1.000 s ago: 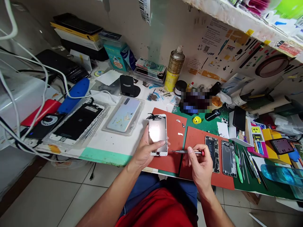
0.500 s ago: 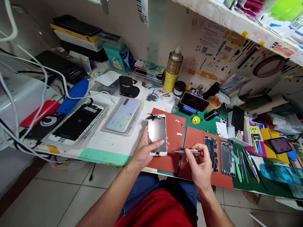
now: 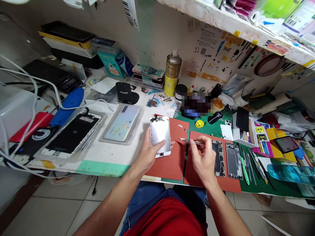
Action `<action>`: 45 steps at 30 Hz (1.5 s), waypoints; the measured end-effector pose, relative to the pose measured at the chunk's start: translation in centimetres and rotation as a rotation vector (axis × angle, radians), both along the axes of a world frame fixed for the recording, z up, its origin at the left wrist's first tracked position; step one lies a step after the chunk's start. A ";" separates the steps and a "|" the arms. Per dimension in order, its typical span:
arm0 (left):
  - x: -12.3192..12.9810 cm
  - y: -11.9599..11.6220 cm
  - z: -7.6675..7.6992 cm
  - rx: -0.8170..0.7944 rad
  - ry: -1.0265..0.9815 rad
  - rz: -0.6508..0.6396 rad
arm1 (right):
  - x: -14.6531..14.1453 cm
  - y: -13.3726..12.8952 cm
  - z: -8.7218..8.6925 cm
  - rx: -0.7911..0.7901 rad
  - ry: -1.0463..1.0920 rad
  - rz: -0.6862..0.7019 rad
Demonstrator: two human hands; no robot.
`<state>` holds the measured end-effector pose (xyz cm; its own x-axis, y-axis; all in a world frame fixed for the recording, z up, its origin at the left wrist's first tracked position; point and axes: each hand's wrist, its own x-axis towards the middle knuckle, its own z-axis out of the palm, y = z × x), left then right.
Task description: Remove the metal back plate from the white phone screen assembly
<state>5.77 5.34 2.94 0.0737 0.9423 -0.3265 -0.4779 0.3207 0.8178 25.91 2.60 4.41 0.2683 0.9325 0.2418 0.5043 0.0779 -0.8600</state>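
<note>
Fingers (image 3: pixel 160 144) of left hand (image 3: pixel 148 150) hold one screen (image 3: pixel 160 131); right hand (image 3: pixel 204 158) pinches one screwdriver (image 3: pixel 185 140); two mats (image 3: pixel 175 164) below.

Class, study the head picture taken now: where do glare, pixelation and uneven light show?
Head view: a whitish sheen on the panel in the left hand; head view: mosaic blocks beside the black jar; head view: the shelf is brighter than the wall beneath it.

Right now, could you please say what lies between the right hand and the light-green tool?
The head view shows the opened phone body beside the right hand, which partly hides it, then the grey phone housing, nearer the light-green tool.
</note>
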 end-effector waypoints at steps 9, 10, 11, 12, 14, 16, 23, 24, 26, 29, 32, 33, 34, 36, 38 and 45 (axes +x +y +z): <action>1.5 3.4 -0.6 0.076 0.039 -0.142 | -1.1 2.8 -0.5 -0.021 -0.084 0.075; 1.6 3.5 -0.7 0.080 0.051 -0.141 | -1.1 2.9 -0.4 -0.024 -0.083 0.080; 1.7 3.6 -0.8 0.082 0.060 -0.137 | -1.1 2.9 -0.3 -0.026 -0.087 0.082; 1.7 3.7 -0.9 0.080 0.068 -0.132 | -1.1 2.9 -0.2 -0.025 -0.095 0.080; 1.8 3.9 -1.0 0.064 0.078 -0.122 | -0.9 2.9 0.0 -0.016 -0.126 0.058; 1.8 4.0 -1.0 0.036 0.070 -0.123 | -0.7 2.7 0.2 0.000 -0.150 0.027; 1.5 4.3 -0.4 -0.022 0.026 -0.172 | 0.0 1.1 0.9 0.024 -0.120 -0.057; 1.4 4.2 -0.3 -0.025 0.020 -0.181 | 0.1 0.8 1.0 0.024 -0.116 -0.066; 1.0 4.0 -0.2 -0.028 0.008 -0.181 | 0.4 0.2 1.2 0.022 -0.102 -0.088; 0.1 3.3 0.0 -0.048 -0.009 -0.143 | 0.7 -0.8 1.5 0.002 -0.052 -0.118; -0.7 2.2 0.1 -0.074 0.001 -0.075 | 0.8 -1.9 1.5 -0.033 0.024 -0.142; -0.9 1.7 0.0 -0.082 0.009 -0.054 | 0.8 -2.2 1.4 -0.046 0.054 -0.148; -1.0 1.2 -0.1 -0.087 0.018 -0.038 | 0.8 -2.4 1.4 -0.056 0.090 -0.147; -1.1 0.4 -0.3 -0.085 0.035 -0.017 | 0.6 -2.8 1.3 -0.070 0.182 -0.126; -1.0 -0.3 -0.5 -0.070 0.054 0.012 | 0.3 -3.1 1.4 -0.084 0.288 -0.088; -1.1 -1.1 -1.7 -0.058 0.026 0.099 | -0.7 -3.8 2.0 -0.126 0.485 -0.022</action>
<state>4.68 4.21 1.28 -0.0276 0.9241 -0.3811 -0.4886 0.3201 0.8116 25.18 -1.15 6.38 0.3422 0.9392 -0.0292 0.0449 -0.0474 -0.9979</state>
